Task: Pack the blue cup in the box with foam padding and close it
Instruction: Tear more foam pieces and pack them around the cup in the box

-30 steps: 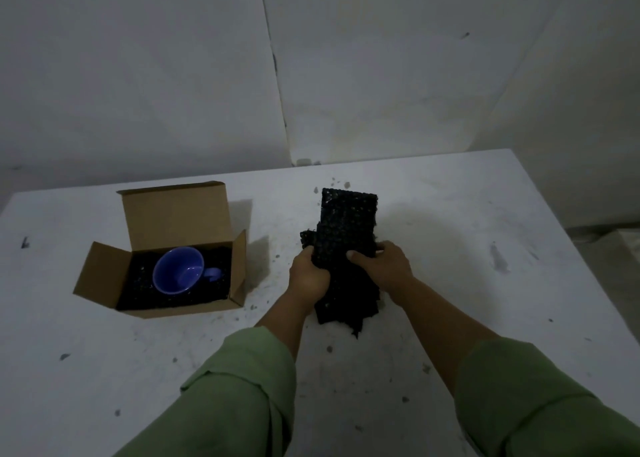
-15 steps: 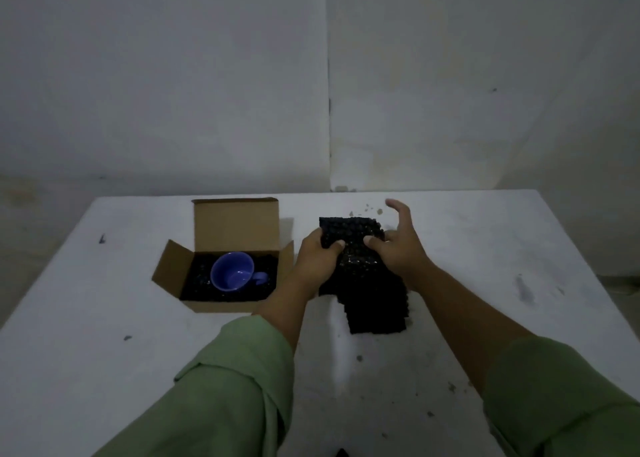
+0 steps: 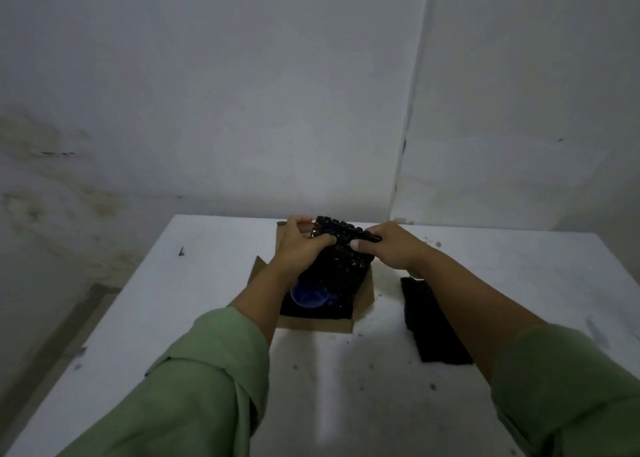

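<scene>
Head view: left hand (image 3: 300,245) and right hand (image 3: 389,249) both grip a foam sheet (image 3: 344,259) over the open box (image 3: 362,295); the blue cup (image 3: 308,295) sits inside on black foam. More foam (image 3: 433,325) lies right of the box.

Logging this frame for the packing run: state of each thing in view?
box: open, flaps up
blue cup: inside box, partly hidden by left arm
foam sheet: held over box, tilted
spare foam: flat on table, right of box
left hand: gripping foam sheet
right hand: gripping foam sheet
</scene>
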